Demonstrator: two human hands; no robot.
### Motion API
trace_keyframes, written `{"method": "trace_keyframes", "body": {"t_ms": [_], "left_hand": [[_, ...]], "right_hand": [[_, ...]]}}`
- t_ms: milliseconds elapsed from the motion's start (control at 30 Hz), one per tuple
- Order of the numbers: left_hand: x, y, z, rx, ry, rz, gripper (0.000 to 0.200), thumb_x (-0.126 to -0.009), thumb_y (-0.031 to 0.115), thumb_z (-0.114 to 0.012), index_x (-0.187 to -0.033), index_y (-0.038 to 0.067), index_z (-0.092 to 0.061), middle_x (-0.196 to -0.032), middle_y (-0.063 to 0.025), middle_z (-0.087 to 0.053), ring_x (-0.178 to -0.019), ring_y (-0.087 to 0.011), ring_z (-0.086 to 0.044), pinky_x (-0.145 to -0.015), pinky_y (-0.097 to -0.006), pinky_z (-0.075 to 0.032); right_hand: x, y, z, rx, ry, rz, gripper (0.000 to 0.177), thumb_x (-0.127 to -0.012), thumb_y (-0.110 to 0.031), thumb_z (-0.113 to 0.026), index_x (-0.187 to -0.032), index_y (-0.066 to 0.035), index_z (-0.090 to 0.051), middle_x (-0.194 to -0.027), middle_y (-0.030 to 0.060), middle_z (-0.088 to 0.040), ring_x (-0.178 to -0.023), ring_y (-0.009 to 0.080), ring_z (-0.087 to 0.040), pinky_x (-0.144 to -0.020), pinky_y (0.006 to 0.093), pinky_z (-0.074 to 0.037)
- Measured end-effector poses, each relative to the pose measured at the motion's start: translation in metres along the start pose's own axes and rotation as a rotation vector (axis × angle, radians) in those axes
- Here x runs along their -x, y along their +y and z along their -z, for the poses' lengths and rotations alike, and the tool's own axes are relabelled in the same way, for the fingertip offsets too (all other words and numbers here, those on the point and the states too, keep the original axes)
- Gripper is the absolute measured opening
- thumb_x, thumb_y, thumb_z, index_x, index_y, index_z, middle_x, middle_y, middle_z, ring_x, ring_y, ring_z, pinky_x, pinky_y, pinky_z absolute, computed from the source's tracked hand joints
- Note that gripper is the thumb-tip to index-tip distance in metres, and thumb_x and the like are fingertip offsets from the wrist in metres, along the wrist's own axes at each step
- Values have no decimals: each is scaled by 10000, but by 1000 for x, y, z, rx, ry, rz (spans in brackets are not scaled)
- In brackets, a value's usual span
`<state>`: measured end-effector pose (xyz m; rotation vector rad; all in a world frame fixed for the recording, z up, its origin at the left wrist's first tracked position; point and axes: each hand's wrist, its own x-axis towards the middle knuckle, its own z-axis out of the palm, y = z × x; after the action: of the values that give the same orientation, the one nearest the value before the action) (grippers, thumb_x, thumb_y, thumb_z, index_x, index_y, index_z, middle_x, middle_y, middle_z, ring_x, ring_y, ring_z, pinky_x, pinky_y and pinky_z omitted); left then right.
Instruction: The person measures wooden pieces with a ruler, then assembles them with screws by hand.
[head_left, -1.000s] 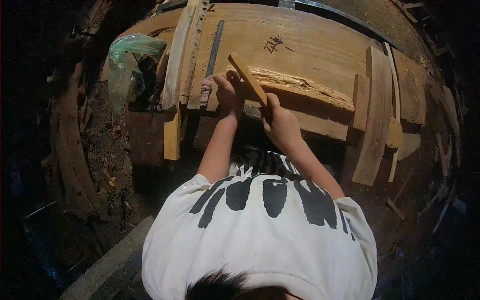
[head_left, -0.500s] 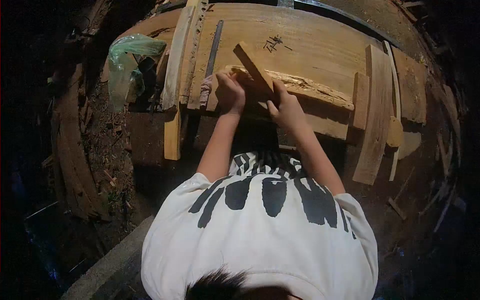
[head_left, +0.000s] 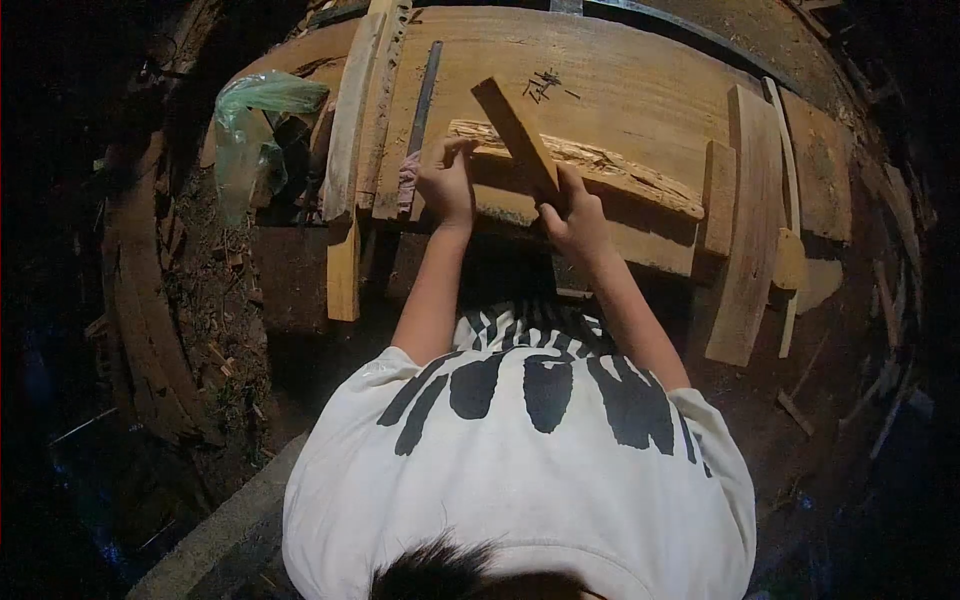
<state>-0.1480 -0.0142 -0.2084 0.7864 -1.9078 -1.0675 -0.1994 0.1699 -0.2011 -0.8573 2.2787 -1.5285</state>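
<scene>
My right hand (head_left: 580, 218) is closed around the lower end of a short wooden slat (head_left: 515, 130). The slat slants up and to the left, crossing over a rough, splintered wood strip (head_left: 620, 172) on the workbench (head_left: 640, 90). Beside the strip's left end is my left hand (head_left: 447, 188), its fingers curled in. Whether anything small is between them is hidden. Just left of that hand lies a long dark metal bar (head_left: 427, 95), with a pinkish cloth (head_left: 408, 180) at its near end. Several nails (head_left: 545, 87) lie loose beyond the slat.
Long boards (head_left: 352, 120) lie across the bench's left side, near a green plastic bag (head_left: 255, 120). At the right are an upright wood block (head_left: 718, 195), a wide plank (head_left: 748, 230) and a thin stick (head_left: 785, 160). Wood scraps litter the dark ground.
My left hand has shifted slightly left, away from the slat, with its fingers a little looser. The slat and my right hand have moved slightly right.
</scene>
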Motion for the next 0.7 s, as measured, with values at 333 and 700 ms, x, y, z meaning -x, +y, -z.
{"method": "trace_keyframes", "body": {"t_ms": [333,700], "left_hand": [[-4,-5,-7,152,23,117,201,-904,32,-642,-1088,-31,-594,-1011,-120,-671,-896,-173,-661,-734,-282,-556],[-6,11,-5,-76,-15,118,172,-903,178,-685,-946,16,-648,-925,-84,-687,-778,-150,-640,-671,-289,-506]], "right_hand": [[-2,8,-1,-106,151,80,475,-808,-54,-628,-1257,-46,-475,-880,181,-692,-765,247,-705,-680,342,-549],[-1,7,3,-275,69,-74,417,-831,-23,-598,-1232,-45,-484,-819,113,-665,-638,154,-665,-592,298,-546]]}}
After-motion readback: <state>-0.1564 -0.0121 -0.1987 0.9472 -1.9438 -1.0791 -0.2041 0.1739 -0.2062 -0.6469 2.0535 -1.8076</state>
